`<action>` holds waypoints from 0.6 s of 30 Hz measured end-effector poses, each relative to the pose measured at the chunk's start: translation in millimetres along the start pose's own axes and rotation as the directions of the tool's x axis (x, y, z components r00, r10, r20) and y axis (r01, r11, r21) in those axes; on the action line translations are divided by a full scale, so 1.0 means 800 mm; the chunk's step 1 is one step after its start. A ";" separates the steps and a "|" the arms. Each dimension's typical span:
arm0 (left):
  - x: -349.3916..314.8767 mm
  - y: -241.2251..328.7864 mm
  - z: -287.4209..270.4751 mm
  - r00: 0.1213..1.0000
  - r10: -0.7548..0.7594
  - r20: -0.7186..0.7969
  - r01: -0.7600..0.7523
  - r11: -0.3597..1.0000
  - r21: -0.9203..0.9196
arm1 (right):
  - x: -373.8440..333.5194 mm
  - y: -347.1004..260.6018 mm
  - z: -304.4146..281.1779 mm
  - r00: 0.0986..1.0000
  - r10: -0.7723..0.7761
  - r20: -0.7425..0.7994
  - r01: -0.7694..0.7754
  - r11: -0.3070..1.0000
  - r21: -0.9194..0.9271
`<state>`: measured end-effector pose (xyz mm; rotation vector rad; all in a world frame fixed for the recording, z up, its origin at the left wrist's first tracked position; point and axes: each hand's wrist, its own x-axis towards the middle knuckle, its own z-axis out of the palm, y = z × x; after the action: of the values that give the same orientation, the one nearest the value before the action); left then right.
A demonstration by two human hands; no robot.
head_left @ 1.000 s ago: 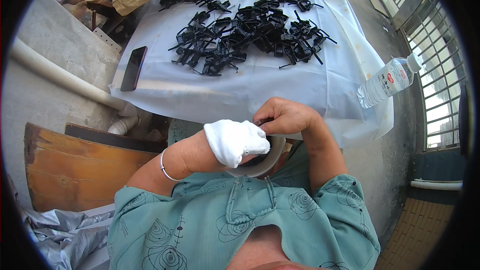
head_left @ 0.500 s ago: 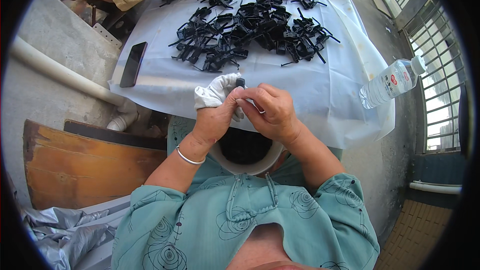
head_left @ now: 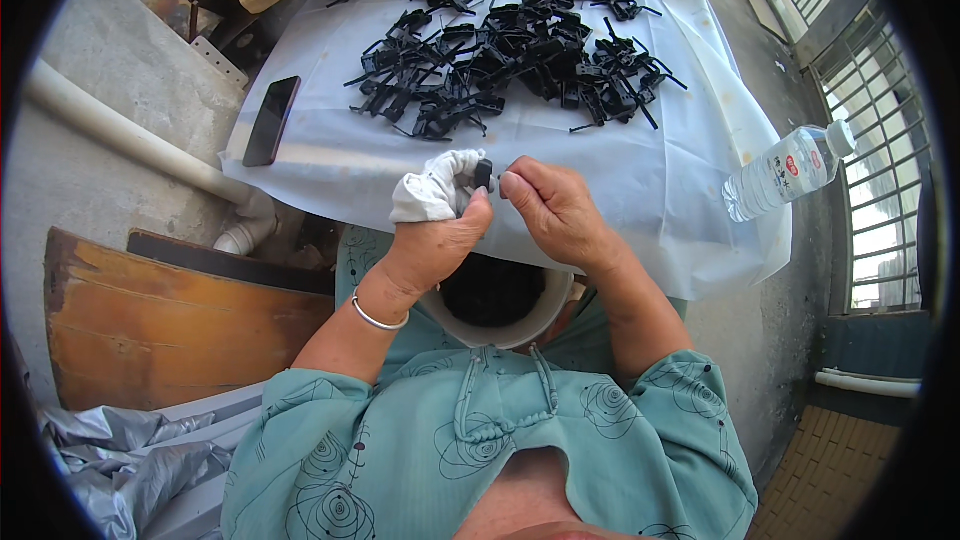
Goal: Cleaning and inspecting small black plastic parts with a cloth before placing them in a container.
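Our left hand (head_left: 432,240) grips a crumpled white cloth (head_left: 432,190) w/ a small black plastic part (head_left: 483,174); our right hand (head_left: 552,208) pinches the part's other side, apparently closed on it, above a white bucket (head_left: 552,305) and near the pile of black plastic clips (head_left: 505,50).

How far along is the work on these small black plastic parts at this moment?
Done, by the look of it: dark pieces already lie in the white bucket on the lap. In hand: the left hand, with a white cloth, and the right hand both pinch one small black part. Left: a large pile of black parts covers the white table sheet, so most remains.
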<state>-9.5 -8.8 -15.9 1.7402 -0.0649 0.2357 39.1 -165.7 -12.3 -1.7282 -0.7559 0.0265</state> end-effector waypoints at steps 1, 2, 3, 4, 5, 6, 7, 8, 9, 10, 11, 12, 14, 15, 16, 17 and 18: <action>0.000 0.001 -0.001 1.000 -0.023 -0.004 0.023 0.999 0.044 | 0.000 0.000 0.001 1.000 0.001 0.000 -0.001 1.000 0.000; 0.000 0.002 -0.001 0.999 -0.045 -0.009 0.046 0.995 0.088 | -0.001 0.000 0.003 1.000 -0.025 0.015 0.026 0.999 -0.028; 0.000 0.005 0.001 0.999 -0.046 -0.008 0.047 0.995 0.087 | 0.000 0.000 0.005 0.998 -0.051 0.029 0.053 0.997 -0.055; -0.001 0.008 0.002 1.000 0.020 -0.012 -0.018 0.986 0.166 | 0.000 0.000 0.007 0.998 -0.050 0.029 0.051 0.997 -0.054; -0.002 0.010 0.003 0.996 0.086 -0.010 -0.081 0.967 0.243 | 0.001 -0.001 0.008 1.000 -0.018 0.023 0.019 0.999 -0.047; -0.004 0.009 0.004 0.996 0.084 -0.009 -0.079 0.967 0.243 | 0.002 -0.001 0.010 1.000 0.014 0.017 -0.013 0.999 -0.040; -0.006 0.009 0.005 0.991 0.135 -0.005 -0.128 0.950 0.283 | 0.001 -0.001 0.012 1.000 0.014 0.017 -0.014 0.999 -0.041; -0.007 0.009 0.006 0.983 0.185 0.001 -0.175 0.930 0.323 | -0.001 0.002 0.015 0.998 0.069 -0.003 -0.069 0.997 -0.019; -0.007 0.006 0.006 0.983 0.185 0.002 -0.176 0.930 0.322 | -0.003 0.005 0.019 0.992 0.123 -0.022 -0.123 0.992 0.003; -0.007 0.002 0.006 0.978 0.210 0.005 -0.200 0.919 0.341 | -0.004 0.010 0.025 0.992 0.122 -0.023 -0.122 0.993 0.003; -0.006 0.000 0.006 0.972 0.236 0.008 -0.223 0.906 0.359 | -0.005 0.018 0.032 0.986 0.163 -0.039 -0.161 0.986 0.052; -0.006 0.001 0.005 0.971 0.238 0.009 -0.225 0.906 0.359 | -0.005 0.021 0.035 0.977 0.205 -0.053 -0.199 0.975 0.101; -0.010 0.004 0.002 0.986 0.165 -0.002 -0.159 0.952 0.263 | -0.003 0.013 0.029 0.982 0.189 -0.003 -0.187 0.975 0.121; -0.009 0.002 0.000 0.987 0.162 -0.004 -0.155 0.952 0.263 | -0.002 0.008 0.024 0.985 0.170 0.044 -0.174 0.974 0.142; -0.002 -0.001 -0.003 0.983 0.182 -0.011 -0.176 0.965 0.194 | -0.001 0.002 0.018 0.985 0.169 0.046 -0.174 0.975 0.141; 0.004 -0.006 -0.009 0.979 0.201 -0.027 -0.196 0.972 0.130 | 0.001 -0.002 0.012 0.992 0.127 0.021 -0.128 0.988 0.081; 0.011 -0.018 -0.020 0.972 0.234 0.013 -0.234 0.968 0.085 | 0.002 -0.004 0.008 0.997 0.082 -0.001 -0.082 0.996 0.021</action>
<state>-0.7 10.4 -25.5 1.8187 -0.2672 0.4141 36.1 -158.9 -11.1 -1.7387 -0.6811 0.0885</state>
